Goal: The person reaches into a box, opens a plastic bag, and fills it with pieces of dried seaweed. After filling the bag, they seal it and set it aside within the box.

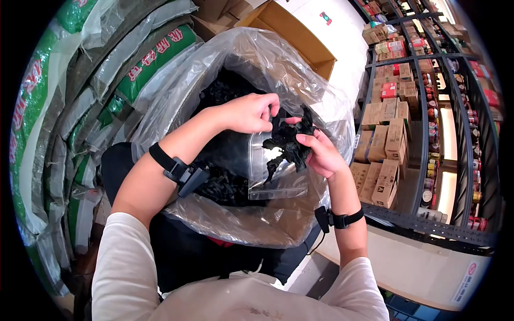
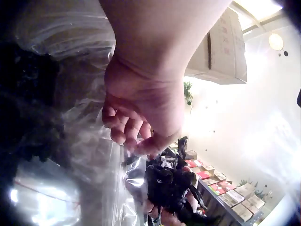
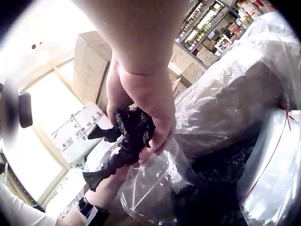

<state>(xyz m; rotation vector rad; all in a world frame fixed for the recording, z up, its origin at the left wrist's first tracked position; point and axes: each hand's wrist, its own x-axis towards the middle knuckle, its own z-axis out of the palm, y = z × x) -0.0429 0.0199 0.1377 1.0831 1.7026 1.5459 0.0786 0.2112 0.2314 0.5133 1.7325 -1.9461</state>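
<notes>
A clear zip bag (image 1: 278, 193) hangs over the large lined container, its upper edge pinched by the left hand (image 1: 247, 113). Curled fingers of the left hand (image 2: 141, 113) meet at the bag (image 2: 135, 176) in the left wrist view. The right hand (image 1: 324, 154) grips a clump of dark, wrinkled, dried-looking pieces (image 1: 294, 143) beside and partly over the bag. From the right wrist, the right hand (image 3: 146, 103) holds the clump (image 3: 129, 139), with the bag (image 3: 155, 190) below. More dark pieces (image 1: 222, 184) lie in the container.
Clear plastic lining (image 1: 187, 96) covers the container's rim. Green and white sacks (image 1: 155, 61) are stacked on the left. An empty-looking cardboard box (image 1: 300, 40) stands beyond, and shelves with cartons (image 1: 388, 139) are at right. A bundle of clear bags tied with red string (image 3: 270, 174) lies inside the container.
</notes>
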